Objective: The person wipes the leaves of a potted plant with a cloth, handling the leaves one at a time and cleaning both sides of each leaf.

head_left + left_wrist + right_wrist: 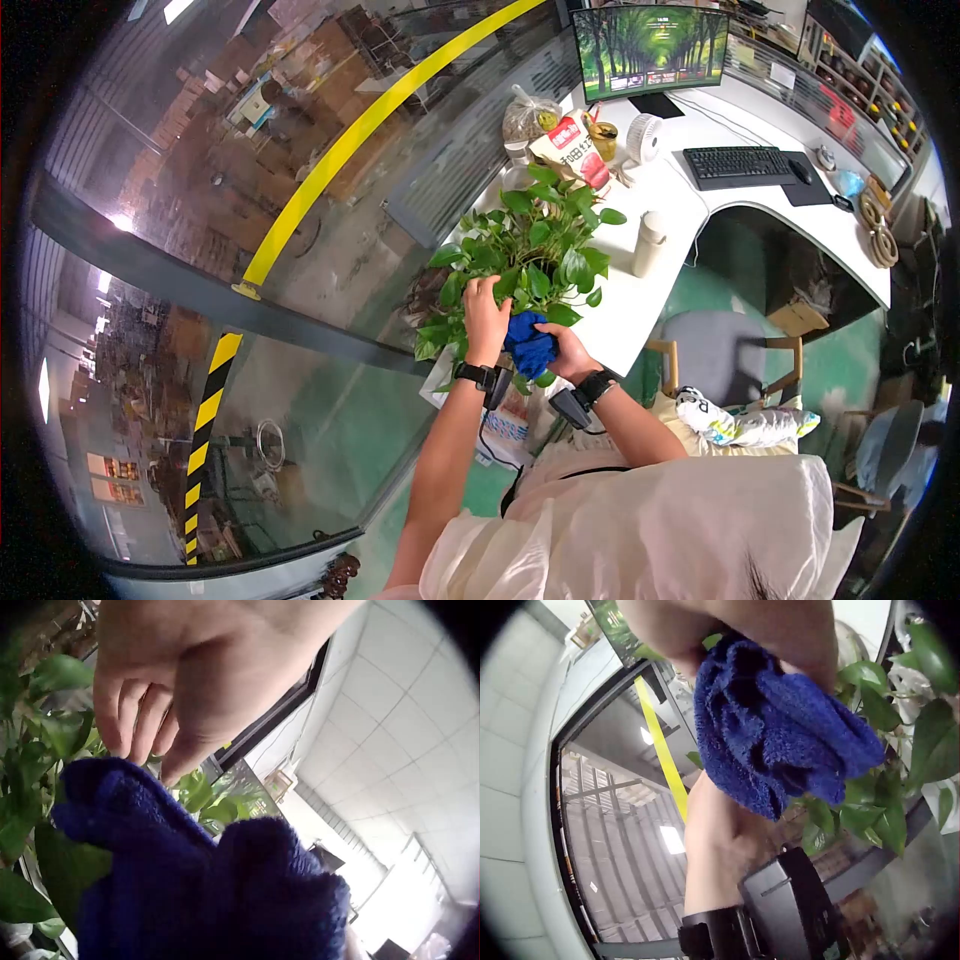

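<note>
A leafy green potted plant stands at the near left end of the white desk, its pot hidden under the foliage. My left hand reaches in among the leaves with bent fingers. In the left wrist view its fingertips come down right at the upper edge of a blue cloth, and I cannot tell whether they pinch a leaf. My right hand grips the bunched cloth at the plant's near side. One leaf overlaps the cloth in the left wrist view.
Behind the plant are a printed packet, a tied plastic bag and a small white fan. A cream bottle stands to its right. Farther off are a monitor and keyboard. A glass partition borders the left; a chair stands right.
</note>
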`<state>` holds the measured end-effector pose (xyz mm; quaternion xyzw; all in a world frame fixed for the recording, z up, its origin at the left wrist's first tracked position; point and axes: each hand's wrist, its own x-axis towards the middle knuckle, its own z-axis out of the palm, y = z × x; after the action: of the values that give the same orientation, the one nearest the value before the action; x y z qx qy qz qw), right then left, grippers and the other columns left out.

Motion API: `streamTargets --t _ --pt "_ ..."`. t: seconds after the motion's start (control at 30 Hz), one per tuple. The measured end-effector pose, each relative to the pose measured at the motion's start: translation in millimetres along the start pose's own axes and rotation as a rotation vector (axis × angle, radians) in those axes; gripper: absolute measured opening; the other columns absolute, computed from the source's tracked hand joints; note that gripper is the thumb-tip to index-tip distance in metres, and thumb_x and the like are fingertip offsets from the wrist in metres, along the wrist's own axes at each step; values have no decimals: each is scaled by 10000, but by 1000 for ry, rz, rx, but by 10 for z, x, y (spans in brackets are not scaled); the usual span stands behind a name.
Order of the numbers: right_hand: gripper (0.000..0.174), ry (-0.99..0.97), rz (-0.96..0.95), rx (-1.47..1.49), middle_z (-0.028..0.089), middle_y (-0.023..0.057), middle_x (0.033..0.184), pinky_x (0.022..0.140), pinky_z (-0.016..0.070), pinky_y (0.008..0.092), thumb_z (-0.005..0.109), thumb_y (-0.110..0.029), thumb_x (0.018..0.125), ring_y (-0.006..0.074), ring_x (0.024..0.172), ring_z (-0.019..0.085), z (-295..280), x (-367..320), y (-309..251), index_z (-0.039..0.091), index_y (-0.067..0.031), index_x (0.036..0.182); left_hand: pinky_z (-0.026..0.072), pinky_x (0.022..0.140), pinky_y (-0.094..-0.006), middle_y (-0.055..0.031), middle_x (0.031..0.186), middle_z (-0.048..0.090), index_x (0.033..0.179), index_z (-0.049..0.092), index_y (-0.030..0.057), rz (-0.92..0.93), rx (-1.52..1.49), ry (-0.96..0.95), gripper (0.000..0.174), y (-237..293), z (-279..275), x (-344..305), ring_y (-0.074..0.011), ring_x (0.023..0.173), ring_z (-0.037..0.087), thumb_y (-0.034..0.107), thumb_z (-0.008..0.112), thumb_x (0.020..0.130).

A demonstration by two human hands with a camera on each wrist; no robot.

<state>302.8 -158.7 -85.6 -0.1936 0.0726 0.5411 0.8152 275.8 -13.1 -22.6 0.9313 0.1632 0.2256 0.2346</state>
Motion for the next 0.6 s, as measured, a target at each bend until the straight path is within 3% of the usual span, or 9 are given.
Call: streamTargets --t 0.07,0.27,0.37,0.4,0.5,0.6 --pt "268 10 10 0 634 122 936 731 490 314 531 -158 817 222 770 613 -18 41 21 548 15 1022 406 868 -403 -143 1052 532 1071 532 63 10 32 -32 416 -39 -3 -2 -334 1011 486 43 675 681" --pt "275 56 44 -17 632 118 946 756 491 337 533 -163 816 236 799 617 -31 117 73 547 13 1027 415 864 -408 -162 1074 557 1109 524 52 74 -20 -75 452 -109 -31 34 -342 1013 509 45 683 686" --pt "272 93 51 -31 630 114 952 774 488 351 532 -166 817 244 813 616 -16 150 103 548 2 1030 449 807 -404 -171 1073 565 1144 506 59 58 -106 -166 478 -111 -1 24 -338 969 542 42 673 696" --pt "269 110 45 -31 630 113 954 779 486 358 532 -166 817 247 816 615 -19 163 112 550 -3 1029 482 726 -389 -177 1032 587 1151 505 55 88 -83 -155 474 -116 7 13 -333 878 583 45 667 705" --pt "258 134 31 -3 630 108 952 794 480 373 529 -174 821 252 827 611 -40 204 134 553 -15 1023 495 666 -365 -177 974 605 1104 540 37 53 -130 -193 403 -156 46 -12 -326 794 604 49 656 718" --pt "251 119 11 34 630 106 948 805 472 381 525 -185 826 252 838 606 -85 240 161 556 -21 1014 495 626 -354 -182 907 618 1014 591 12 160 -142 -115 293 -239 104 -59 -320 722 611 75 655 735"
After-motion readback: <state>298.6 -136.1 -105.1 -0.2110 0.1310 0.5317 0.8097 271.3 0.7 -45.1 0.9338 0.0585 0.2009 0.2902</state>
